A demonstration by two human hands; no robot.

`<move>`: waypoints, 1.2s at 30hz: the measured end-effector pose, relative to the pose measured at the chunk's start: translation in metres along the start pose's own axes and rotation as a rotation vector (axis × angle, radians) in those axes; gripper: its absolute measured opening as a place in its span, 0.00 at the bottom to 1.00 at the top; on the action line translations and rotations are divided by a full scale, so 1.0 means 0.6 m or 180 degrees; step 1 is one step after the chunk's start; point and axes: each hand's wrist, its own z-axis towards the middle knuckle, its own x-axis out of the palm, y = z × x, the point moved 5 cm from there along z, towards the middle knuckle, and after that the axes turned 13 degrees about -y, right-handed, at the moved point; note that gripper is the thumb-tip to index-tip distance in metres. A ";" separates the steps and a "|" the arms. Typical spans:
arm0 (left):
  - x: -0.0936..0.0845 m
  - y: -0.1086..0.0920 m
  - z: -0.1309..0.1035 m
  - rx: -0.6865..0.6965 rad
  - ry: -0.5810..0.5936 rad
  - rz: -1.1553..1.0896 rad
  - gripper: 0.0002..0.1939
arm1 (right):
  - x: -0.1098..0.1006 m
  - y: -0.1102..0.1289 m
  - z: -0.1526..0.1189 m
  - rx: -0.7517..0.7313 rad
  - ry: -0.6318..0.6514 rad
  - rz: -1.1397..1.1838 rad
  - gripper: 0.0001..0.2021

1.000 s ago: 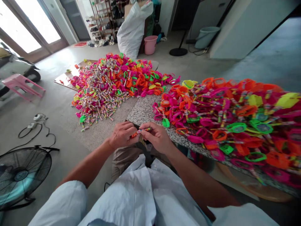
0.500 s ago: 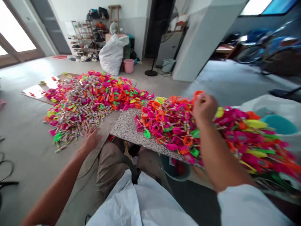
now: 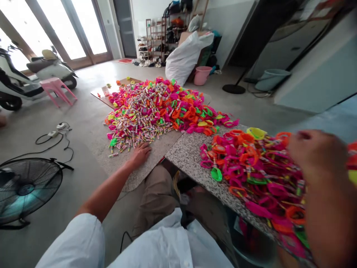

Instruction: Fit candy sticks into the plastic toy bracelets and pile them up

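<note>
My left hand point(image 3: 141, 153) lies with fingers stretched out on the board, at the near edge of a big heap of small wrapped, candy-like tubes point(image 3: 139, 124). Bright pink, orange, green and yellow plastic loop-shaped pieces point(image 3: 192, 111) are mixed into that heap. My right hand point(image 3: 309, 149), blurred, is closed above a second heap of similar plastic pieces point(image 3: 237, 152) on the speckled stone slab point(image 3: 182, 152). An orange loop point(image 3: 283, 137) shows beside its fingers. What the fingers hold, if anything, is hidden.
A black floor fan point(image 3: 26, 190) and a cord point(image 3: 52, 134) are on the floor at left. Behind them are a pink stool point(image 3: 57, 89) and a scooter point(image 3: 41, 70). A white sack point(image 3: 182, 59) and a pink bucket point(image 3: 202, 76) stand beyond the heaps. A tub point(image 3: 251, 245) is under the slab.
The view has swung left, bringing the fan, stool and scooter into sight. My left hand stays at the heap's edge; my right hand remains closed over the right heap.
</note>
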 end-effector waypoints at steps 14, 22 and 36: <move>-0.077 0.086 0.255 -0.0109 -0.0382 0.0305 0.21 | 0.280 0.629 -0.322 -0.1988 0.2910 0.1002 0.26; 0.009 0.048 0.371 -0.0254 -0.0074 0.0387 0.25 | 0.271 0.635 -0.378 -0.2287 0.2749 0.0829 0.23; -0.023 0.077 0.336 -0.1036 -0.1065 0.0100 0.19 | 0.208 0.509 -0.379 -0.1131 0.2359 0.1717 0.09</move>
